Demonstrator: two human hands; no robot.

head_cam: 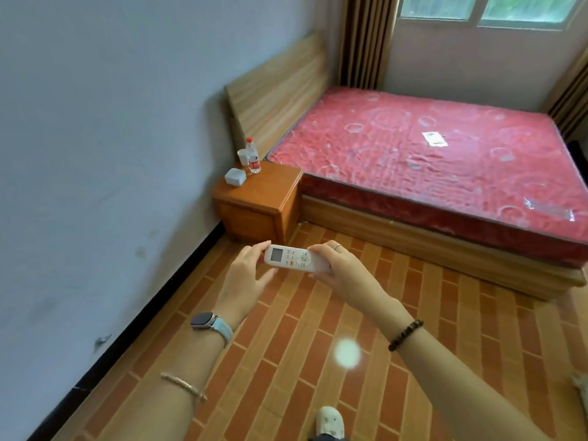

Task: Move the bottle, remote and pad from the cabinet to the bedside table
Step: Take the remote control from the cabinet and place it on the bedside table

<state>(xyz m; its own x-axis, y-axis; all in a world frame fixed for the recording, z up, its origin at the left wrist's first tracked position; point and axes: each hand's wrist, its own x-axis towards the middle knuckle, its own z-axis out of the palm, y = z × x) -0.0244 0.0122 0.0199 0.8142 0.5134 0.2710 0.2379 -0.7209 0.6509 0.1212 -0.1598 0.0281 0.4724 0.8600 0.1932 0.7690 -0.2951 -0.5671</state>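
The remote (pixel 297 258) is the thing in hand: it is held level in the lower middle of the frame, above the brick-patterned floor (pixel 286 345), buttons and screen facing up. The right hand (pixel 337 268) grips its button end, fingers curled over the top and thumb underneath. The left hand (pixel 251 275) has its fingertips curled on the upper corner of the screen end with the thumb stretched out below; whether that thumb touches I cannot tell. By my reading this is the carrying step for the remote, with the set-down not yet made. The bedside table (pixel 273 189) stands in the middle left of the frame, against the wall (pixel 95 154) and touching the bed (pixel 429 154). The bottle (pixel 253 155) is already upright at its far corner, just beside a white cup (pixel 243 157). Nearer the front lies a white, rounded, box-like thing (pixel 235 177) that may be the pad, though I cannot be sure. The cabinet is out of view. The next move likely calls for stepping closer, letting one hand go and laying the remote flat on the bare wood towards the right and front of the top, keeping clear of the bottle so it is not tipped. The floor between looks open. Elsewhere there is a red mattress with a slip of paper (pixel 434 139) on it, a wooden headboard (pixel 280 90) and striped curtains (pixel 366 39) in the upper part of the frame
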